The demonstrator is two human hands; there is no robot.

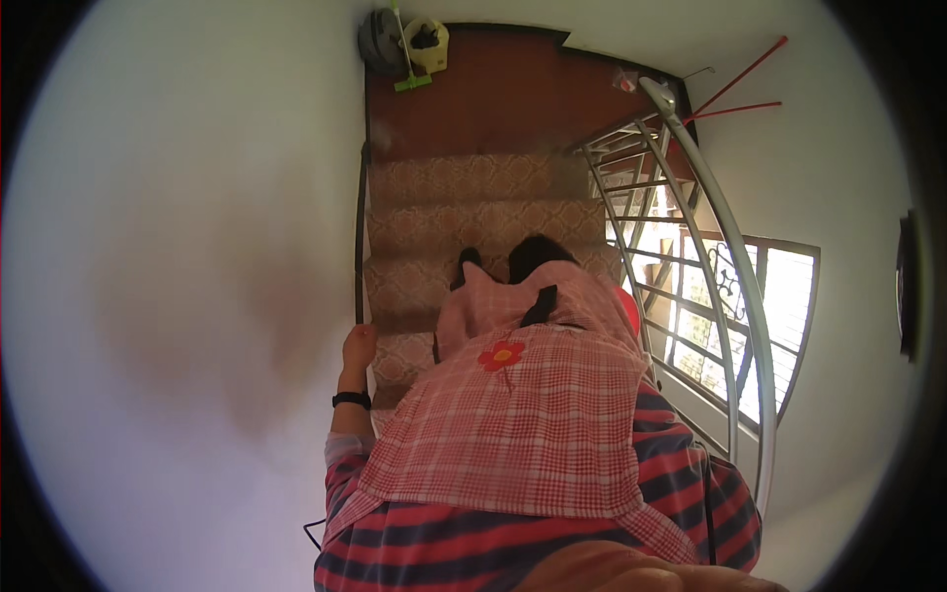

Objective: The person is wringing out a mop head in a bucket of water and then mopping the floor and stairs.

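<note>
My left hand (360, 344) hangs low beside the white wall (222, 148), just over the dark skirting at the stair's edge. Its fingers look curled, and whether anything is inside them is hidden. A black band (351, 400) circles that wrist. My right hand is out of view; the striped right sleeve (725, 510) goes down behind my body. Past the right side of my checked apron (510, 436) shows part of a red object (629, 311), mostly hidden. Below me lie patterned stair treads (422, 285), with a dark shoe (467, 260) on them.
A metal handrail (729, 214) with bars runs along the right, beside a bright window (747, 318). At the far end, a red-brown floor (503, 96) holds a green squeegee (412, 83), a pale yellow bucket (436, 55) and a grey container (381, 44). Red sticks (740, 74) lean at upper right.
</note>
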